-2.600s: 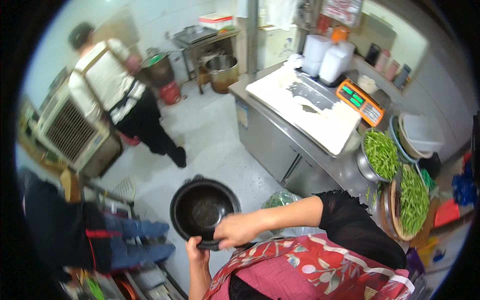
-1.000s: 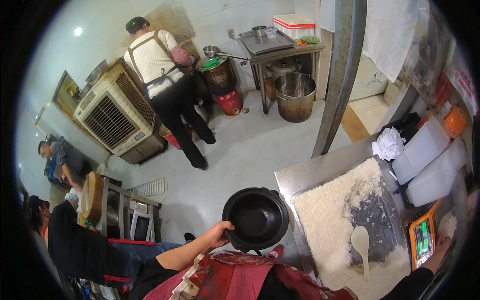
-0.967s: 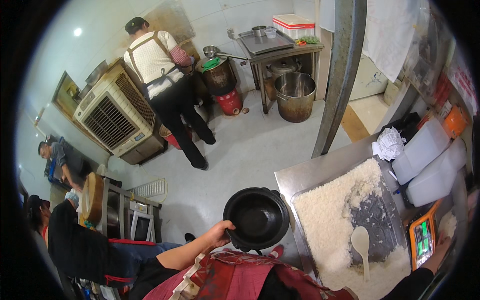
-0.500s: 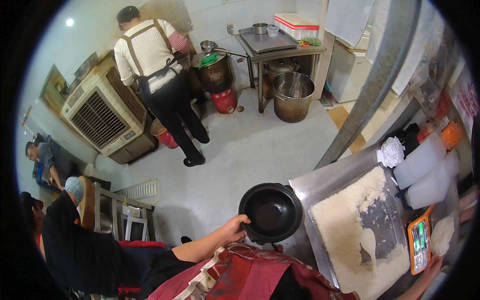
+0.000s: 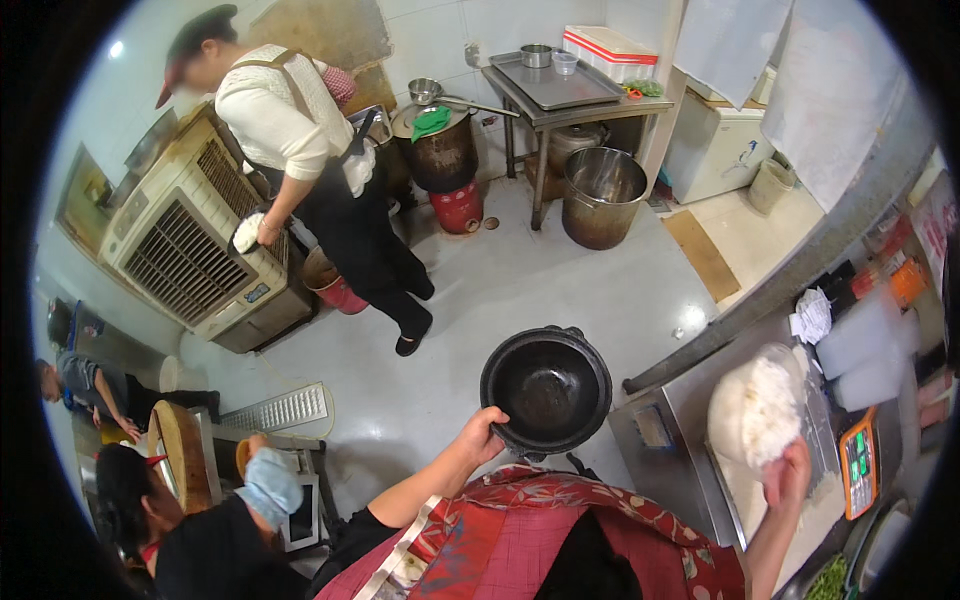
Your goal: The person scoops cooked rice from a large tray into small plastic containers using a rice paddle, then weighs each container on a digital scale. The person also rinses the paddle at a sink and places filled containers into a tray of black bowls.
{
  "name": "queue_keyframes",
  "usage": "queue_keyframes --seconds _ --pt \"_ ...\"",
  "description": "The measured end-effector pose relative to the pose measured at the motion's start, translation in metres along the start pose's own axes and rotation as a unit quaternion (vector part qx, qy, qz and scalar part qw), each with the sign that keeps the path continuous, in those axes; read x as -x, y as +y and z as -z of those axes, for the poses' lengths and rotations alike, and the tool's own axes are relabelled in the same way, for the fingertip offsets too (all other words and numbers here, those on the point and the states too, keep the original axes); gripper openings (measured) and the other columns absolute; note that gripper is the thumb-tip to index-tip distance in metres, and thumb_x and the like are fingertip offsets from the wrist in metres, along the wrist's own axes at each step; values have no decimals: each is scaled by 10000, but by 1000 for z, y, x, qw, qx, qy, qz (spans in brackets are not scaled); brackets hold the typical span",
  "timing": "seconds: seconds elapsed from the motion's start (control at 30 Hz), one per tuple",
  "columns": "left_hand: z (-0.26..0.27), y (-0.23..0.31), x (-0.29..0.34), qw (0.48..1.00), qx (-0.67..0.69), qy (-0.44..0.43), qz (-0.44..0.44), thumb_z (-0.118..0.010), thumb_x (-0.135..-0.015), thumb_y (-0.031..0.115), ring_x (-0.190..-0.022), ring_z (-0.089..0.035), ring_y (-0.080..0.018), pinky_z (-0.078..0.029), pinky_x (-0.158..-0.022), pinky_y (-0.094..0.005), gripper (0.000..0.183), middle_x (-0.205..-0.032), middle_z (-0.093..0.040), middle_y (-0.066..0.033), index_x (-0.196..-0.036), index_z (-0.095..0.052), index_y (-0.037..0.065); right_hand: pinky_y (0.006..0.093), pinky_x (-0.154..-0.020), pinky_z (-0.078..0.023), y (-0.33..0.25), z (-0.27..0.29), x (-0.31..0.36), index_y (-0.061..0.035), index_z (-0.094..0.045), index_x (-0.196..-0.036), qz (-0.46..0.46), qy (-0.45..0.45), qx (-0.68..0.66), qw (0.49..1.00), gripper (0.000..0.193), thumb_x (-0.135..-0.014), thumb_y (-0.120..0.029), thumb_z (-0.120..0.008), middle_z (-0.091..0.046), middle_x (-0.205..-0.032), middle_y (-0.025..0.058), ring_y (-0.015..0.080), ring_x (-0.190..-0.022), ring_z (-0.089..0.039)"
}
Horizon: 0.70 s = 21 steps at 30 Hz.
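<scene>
In front of my body, my left hand (image 5: pixel 478 437) grips the rim of a black pot (image 5: pixel 546 385), thumb on top. The pot hangs tilted above the floor, and its dark inside shows no food. At the right, my right hand (image 5: pixel 788 474) holds a clear tub of white rice (image 5: pixel 758 410), its mouth tipped partly toward me. This tub is raised over a metal tray (image 5: pixel 733 515) of rice on the steel counter and hides much of it. An orange electronic scale (image 5: pixel 858 465) sits just beyond my right hand.
Stacked translucent tubs (image 5: pixel 868 345) and a crumpled white cloth (image 5: pixel 810 316) lie along the counter's far side. A slanting metal post (image 5: pixel 735 315) stands by the counter. One co-worker (image 5: pixel 340 190) stands at the back left; another (image 5: pixel 200 535) is close at my left.
My right hand has lifted the tub of rice from beside the scale and carried it left over the tray. The pot stays in my left hand. The back co-worker has turned, carrying something white.
</scene>
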<state>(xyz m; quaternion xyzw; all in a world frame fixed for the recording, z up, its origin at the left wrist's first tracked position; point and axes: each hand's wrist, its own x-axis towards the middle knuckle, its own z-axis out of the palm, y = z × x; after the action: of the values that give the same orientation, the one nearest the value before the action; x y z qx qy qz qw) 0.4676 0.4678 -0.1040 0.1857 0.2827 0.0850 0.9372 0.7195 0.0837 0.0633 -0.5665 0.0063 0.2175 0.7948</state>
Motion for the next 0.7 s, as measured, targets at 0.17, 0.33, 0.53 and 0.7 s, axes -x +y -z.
queue_keyframes --seconds 0.17,0.33,0.53,0.7 --pt "-3 47 1 997 30 20 -65 -485 -680 54 -926 -602 -314 -477 -862 -426 423 -1025 -608 -198 -1076 -508 -90 273 -417 -475 37 -118 -68 38 -491 -1147 -42 -111 -8 993 443 -724 -80 -428 -617 -943 143 194 -590 -593" --pt "9 90 -23 994 47 37 -97 -479 -677 52 -964 -585 -325 -464 -885 -435 451 -1070 -585 -204 -1109 -490 -78 278 -420 -472 66 -192 -165 65 -480 -1148 -52 -243 5 969 433 -748 -75 -389 -616 -912 154 196 -551 -576" --pt "15 149 -66 978 65 119 -156 -479 -660 72 -1025 -548 -340 -434 -924 -456 542 -1160 -530 -218 -1183 -436 -65 301 -391 -460 83 -301 -271 51 -453 -1146 -79 -292 29 953 428 -754 -107 -379 -605 -769 151 218 -468 -567" --pt "-5 207 -92 960 82 171 -205 -485 -654 84 -1057 -529 -332 -428 -926 -459 556 -1171 -528 -191 -1193 -432 -41 292 -397 -461 94 -387 -342 47 -472 -1127 -114 -362 45 924 412 -760 -118 -383 -610 -790 140 196 -463 -561"
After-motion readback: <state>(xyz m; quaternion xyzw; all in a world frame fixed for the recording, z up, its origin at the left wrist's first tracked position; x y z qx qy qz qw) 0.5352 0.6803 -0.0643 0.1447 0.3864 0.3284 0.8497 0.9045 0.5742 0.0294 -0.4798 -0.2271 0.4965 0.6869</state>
